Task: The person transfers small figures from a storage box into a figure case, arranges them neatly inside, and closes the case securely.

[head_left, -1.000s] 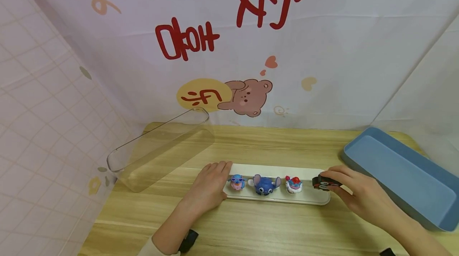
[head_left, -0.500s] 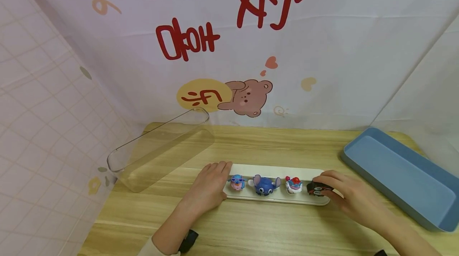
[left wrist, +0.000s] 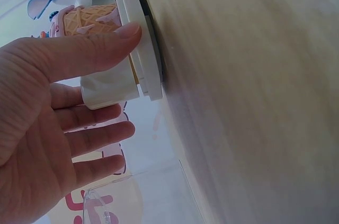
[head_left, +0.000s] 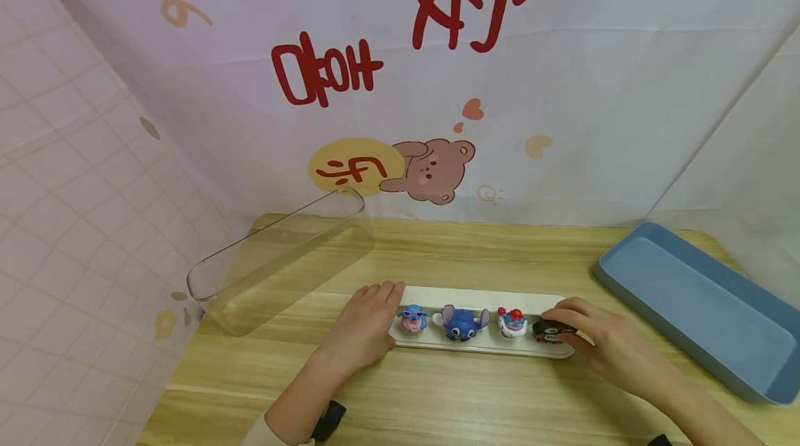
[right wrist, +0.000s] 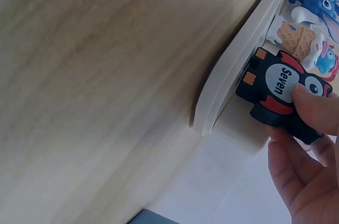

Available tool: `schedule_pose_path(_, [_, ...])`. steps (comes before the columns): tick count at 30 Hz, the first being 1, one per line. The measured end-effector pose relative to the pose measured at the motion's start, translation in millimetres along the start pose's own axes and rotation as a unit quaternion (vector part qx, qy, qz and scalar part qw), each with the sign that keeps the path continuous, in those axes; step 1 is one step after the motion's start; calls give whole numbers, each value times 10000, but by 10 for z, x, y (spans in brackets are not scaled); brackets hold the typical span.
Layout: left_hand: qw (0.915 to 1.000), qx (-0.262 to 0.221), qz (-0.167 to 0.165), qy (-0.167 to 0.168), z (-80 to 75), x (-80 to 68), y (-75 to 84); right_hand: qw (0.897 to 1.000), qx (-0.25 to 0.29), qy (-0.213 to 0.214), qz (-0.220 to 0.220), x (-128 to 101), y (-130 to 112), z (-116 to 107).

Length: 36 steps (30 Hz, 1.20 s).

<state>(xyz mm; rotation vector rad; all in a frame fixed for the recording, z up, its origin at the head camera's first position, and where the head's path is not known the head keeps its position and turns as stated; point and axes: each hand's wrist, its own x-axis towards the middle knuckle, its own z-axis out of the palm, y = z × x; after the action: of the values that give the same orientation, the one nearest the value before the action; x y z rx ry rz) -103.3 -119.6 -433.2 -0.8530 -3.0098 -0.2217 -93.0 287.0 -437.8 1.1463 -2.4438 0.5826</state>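
A long white display base [head_left: 475, 299] bears a row of figurines. My left hand [head_left: 369, 321] grips its left end, thumb [left wrist: 100, 52] at the front rim and fingers behind. On the right end stands a black owl figurine [right wrist: 273, 86] with red wings and "Seven" on its belly. My right hand [head_left: 609, 342] pinches the owl between thumb and fingers. Left of the owl are a white figurine with a waffle-cone front and a red top [head_left: 512, 323], a big-eared blue figurine [head_left: 462, 323], and a small blue figurine with purple glasses [head_left: 414, 319] nearest my left hand.
A clear plastic cover [head_left: 294, 272] stands on the wooden table [head_left: 469, 397] at the back left. To the right lies a blue-grey tray [head_left: 706, 307]. A printed white cloth [head_left: 562, 85] hangs behind the table.
My right hand has moved left and lowered the owl figurine onto the right end of the display base. The left hand and the other figurines have stayed put.
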Motion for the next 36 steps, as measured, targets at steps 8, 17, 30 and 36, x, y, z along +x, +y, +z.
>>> schedule_pose_path(8, [10000,64,35,36,4,-2,-4,10000,17,-31,64,8,-5,23])
schedule_pose_path(17, [9999,107,80,71,10,-3,-9,9998,77,-146,140,30,-25,24])
schedule_pose_path(30, [9998,105,110,102,3,-7,-7,10000,75,-58,21,25,-18,10])
schedule_pose_path(36, [9998,133,108,100,1,-5,-6,9998,155,136,62,-6,2,-6])
